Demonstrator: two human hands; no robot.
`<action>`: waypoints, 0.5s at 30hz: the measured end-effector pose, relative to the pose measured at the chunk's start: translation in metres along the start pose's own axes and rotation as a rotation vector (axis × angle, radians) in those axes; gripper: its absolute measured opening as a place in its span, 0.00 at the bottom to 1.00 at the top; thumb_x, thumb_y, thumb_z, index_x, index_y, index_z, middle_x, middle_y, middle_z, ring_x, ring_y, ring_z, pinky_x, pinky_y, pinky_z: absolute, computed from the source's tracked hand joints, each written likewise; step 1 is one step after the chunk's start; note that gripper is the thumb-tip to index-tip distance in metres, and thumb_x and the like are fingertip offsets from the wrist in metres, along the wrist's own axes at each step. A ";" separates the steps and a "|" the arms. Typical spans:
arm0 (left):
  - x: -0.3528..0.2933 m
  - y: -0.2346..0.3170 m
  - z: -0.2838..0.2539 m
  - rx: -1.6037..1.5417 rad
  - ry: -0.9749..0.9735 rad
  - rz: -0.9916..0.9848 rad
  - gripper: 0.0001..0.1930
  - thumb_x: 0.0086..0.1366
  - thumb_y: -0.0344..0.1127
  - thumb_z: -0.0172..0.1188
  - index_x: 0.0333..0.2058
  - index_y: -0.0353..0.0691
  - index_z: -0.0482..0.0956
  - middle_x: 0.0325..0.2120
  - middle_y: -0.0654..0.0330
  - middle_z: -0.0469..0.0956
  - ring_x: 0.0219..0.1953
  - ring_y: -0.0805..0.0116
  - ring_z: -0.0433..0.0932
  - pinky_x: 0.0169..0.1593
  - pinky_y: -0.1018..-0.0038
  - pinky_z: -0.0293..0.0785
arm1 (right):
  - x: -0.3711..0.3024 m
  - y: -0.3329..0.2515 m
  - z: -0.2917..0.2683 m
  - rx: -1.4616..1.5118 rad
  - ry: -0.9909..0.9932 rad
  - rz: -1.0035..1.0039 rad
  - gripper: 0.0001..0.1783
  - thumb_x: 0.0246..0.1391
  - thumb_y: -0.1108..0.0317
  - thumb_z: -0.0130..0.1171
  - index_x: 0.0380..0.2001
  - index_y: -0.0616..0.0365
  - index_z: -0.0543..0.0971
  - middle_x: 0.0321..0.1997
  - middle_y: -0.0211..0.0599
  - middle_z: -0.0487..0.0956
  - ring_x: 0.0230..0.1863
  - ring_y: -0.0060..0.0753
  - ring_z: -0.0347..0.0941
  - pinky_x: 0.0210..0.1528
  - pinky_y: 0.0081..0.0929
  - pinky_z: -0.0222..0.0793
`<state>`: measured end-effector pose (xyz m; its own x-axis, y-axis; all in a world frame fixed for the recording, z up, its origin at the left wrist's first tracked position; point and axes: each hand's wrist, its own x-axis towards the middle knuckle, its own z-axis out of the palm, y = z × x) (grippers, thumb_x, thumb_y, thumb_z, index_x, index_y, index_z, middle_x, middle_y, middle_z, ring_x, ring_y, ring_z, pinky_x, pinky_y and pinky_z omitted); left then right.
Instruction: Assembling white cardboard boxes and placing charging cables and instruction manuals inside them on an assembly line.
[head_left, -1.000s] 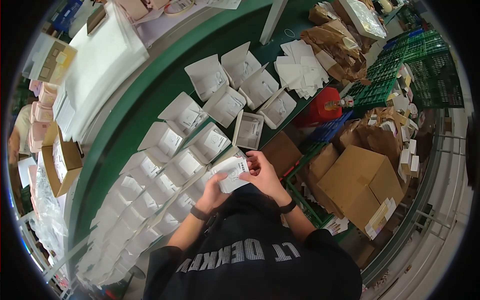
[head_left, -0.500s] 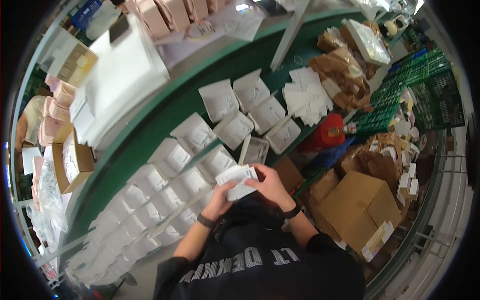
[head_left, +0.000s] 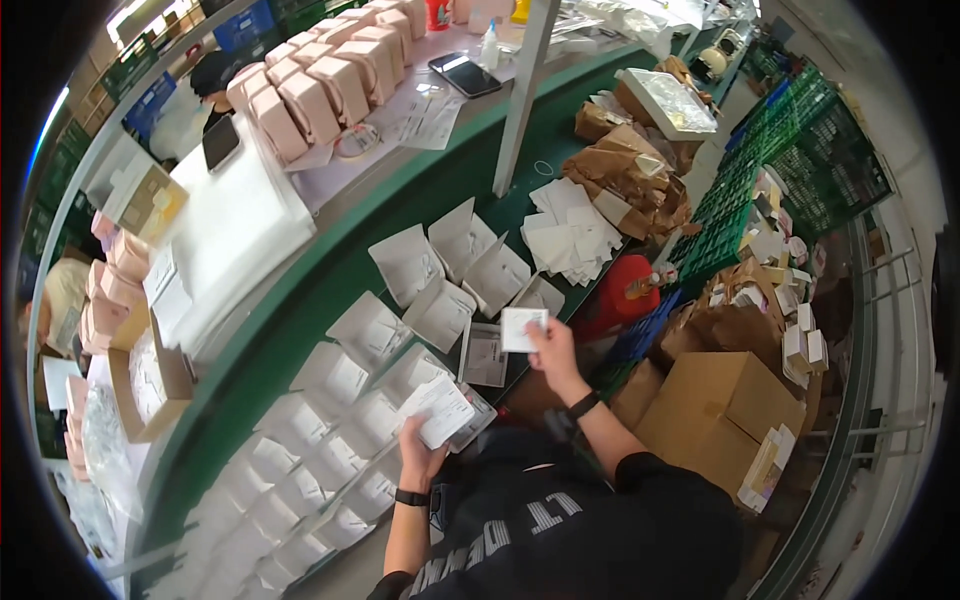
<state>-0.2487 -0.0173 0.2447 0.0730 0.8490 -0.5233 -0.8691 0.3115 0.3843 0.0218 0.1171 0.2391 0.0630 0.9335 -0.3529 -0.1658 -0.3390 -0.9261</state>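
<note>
My left hand (head_left: pixel 423 455) grips a stack of white printed leaflets (head_left: pixel 438 410) over the near row of open boxes. Farther to the right, my right hand (head_left: pixel 555 358) pinches a white folded leaflet (head_left: pixel 522 328) at its edge. That leaflet hangs above an open white box (head_left: pixel 485 357) at the right end of the rows and partly covers another box (head_left: pixel 540 296) behind it. Small items and papers lie inside many of the open boxes (head_left: pixel 408 262), but most are too small to name.
The boxes stand on a curved green conveyor (head_left: pixel 345 235). Loose white cards (head_left: pixel 568 232) and crumpled brown paper (head_left: pixel 635 180) lie at its far right. A red container (head_left: pixel 615 295), green crates (head_left: pixel 735 210) and a large cardboard box (head_left: pixel 715 405) are on my right. Pink cases (head_left: pixel 335 95) stand beyond.
My hands have moved apart. The right hand has drawn one leaflet off the stack and carried it right, while the left keeps the stack. The view has shifted.
</note>
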 end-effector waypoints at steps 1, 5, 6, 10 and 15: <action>-0.002 -0.001 0.000 0.009 0.033 -0.008 0.27 0.68 0.40 0.56 0.63 0.37 0.72 0.58 0.54 0.80 0.61 0.54 0.78 0.62 0.58 0.74 | 0.013 0.002 -0.012 -0.039 0.035 0.016 0.15 0.68 0.59 0.62 0.44 0.62 0.81 0.23 0.31 0.78 0.15 0.24 0.71 0.18 0.26 0.66; -0.016 -0.019 -0.007 0.003 0.028 -0.056 0.28 0.68 0.37 0.56 0.65 0.35 0.71 0.60 0.52 0.79 0.61 0.53 0.78 0.62 0.58 0.75 | 0.053 0.033 -0.048 -0.576 0.209 -0.073 0.19 0.67 0.56 0.63 0.46 0.64 0.80 0.25 0.37 0.80 0.22 0.35 0.77 0.26 0.32 0.75; -0.011 -0.020 -0.008 -0.001 -0.007 -0.050 0.28 0.68 0.36 0.56 0.65 0.35 0.70 0.60 0.52 0.78 0.61 0.53 0.79 0.62 0.58 0.75 | 0.043 0.039 -0.047 -0.831 0.237 -0.208 0.20 0.67 0.55 0.64 0.48 0.64 0.80 0.27 0.40 0.81 0.26 0.39 0.79 0.30 0.34 0.76; -0.014 -0.023 -0.007 -0.005 0.034 -0.031 0.28 0.67 0.34 0.57 0.65 0.34 0.70 0.60 0.51 0.78 0.61 0.53 0.79 0.65 0.58 0.74 | -0.003 0.034 -0.019 -0.799 -0.171 -0.324 0.24 0.64 0.55 0.66 0.52 0.64 0.80 0.41 0.50 0.85 0.42 0.50 0.84 0.47 0.40 0.79; -0.021 -0.022 0.018 0.208 0.054 0.032 0.27 0.68 0.33 0.56 0.65 0.34 0.70 0.60 0.50 0.78 0.61 0.52 0.78 0.67 0.58 0.72 | -0.082 -0.020 0.073 -0.518 -0.580 -0.254 0.17 0.60 0.63 0.71 0.46 0.66 0.83 0.38 0.42 0.87 0.45 0.34 0.85 0.49 0.31 0.79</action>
<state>-0.2228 -0.0341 0.2605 0.0160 0.8376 -0.5460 -0.7501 0.3711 0.5473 -0.0515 0.0553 0.2962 -0.5052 0.8531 -0.1304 0.2702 0.0128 -0.9627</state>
